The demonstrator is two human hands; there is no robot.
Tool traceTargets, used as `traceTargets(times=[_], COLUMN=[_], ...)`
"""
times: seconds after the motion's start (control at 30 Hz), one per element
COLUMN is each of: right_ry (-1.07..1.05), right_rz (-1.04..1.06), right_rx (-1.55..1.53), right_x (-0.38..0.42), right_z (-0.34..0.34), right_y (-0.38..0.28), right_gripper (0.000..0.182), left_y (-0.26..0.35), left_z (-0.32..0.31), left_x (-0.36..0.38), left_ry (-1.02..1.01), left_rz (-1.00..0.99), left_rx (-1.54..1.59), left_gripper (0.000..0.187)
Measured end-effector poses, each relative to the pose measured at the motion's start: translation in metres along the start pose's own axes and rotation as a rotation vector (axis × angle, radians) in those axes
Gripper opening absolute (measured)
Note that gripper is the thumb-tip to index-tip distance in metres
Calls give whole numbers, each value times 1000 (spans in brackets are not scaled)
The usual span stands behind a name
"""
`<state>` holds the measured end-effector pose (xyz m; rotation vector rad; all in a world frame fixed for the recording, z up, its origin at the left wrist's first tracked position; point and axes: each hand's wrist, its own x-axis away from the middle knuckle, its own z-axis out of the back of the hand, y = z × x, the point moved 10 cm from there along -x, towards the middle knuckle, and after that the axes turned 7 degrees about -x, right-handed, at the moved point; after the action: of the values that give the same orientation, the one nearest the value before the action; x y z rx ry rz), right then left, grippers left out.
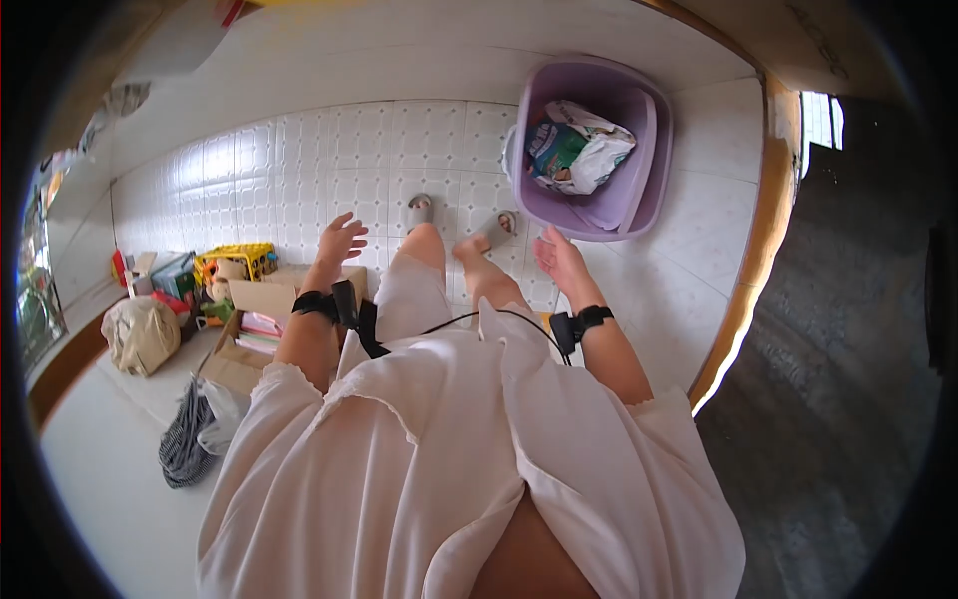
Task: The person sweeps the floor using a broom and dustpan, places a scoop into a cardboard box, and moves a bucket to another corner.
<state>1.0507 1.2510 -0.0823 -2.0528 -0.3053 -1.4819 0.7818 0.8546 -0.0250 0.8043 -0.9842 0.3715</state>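
Both hands are held out in front of my body, above the tiled floor. My left hand [342, 243] has its fingers apart and holds nothing; a black strap with a device is round that wrist. On the other side, my right hand [561, 262] is empty too, its palm turned up and its fingers stretched out. It is just below the near edge of a purple plastic tub [654, 190]. Inside the tub lies a crumpled white and green plastic bag [584, 150]. A black cable runs between the two wrist straps.
Left of me are an open cardboard box [238, 367] with papers, a yellow crate [261, 262] with toys, a beige bag [143, 334] and a striped cloth [187, 439]. A wooden edge [763, 240] runs along the right, beside a dark floor.
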Motion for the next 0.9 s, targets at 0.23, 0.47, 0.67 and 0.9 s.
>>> traceTargets(times=[0.23,0.47,0.67,0.9], right_ry=[93,255,282,123], right_rz=[15,203,145,97], right_rx=[-414,-414,452,1190], right_x=[-53,-49,0,3], right_z=[-14,-10,-49,-110], right_y=[18,16,-2,43], right_gripper=[19,19,50,57], left_y=[-46,-90,-185,-291], left_z=[33,86,173,219], left_x=[22,44,57,34], left_ry=[22,-51,57,174], left_rz=[-28,-148,-1,90], left_rx=[206,236,344,630], left_gripper=[59,58,51,46])
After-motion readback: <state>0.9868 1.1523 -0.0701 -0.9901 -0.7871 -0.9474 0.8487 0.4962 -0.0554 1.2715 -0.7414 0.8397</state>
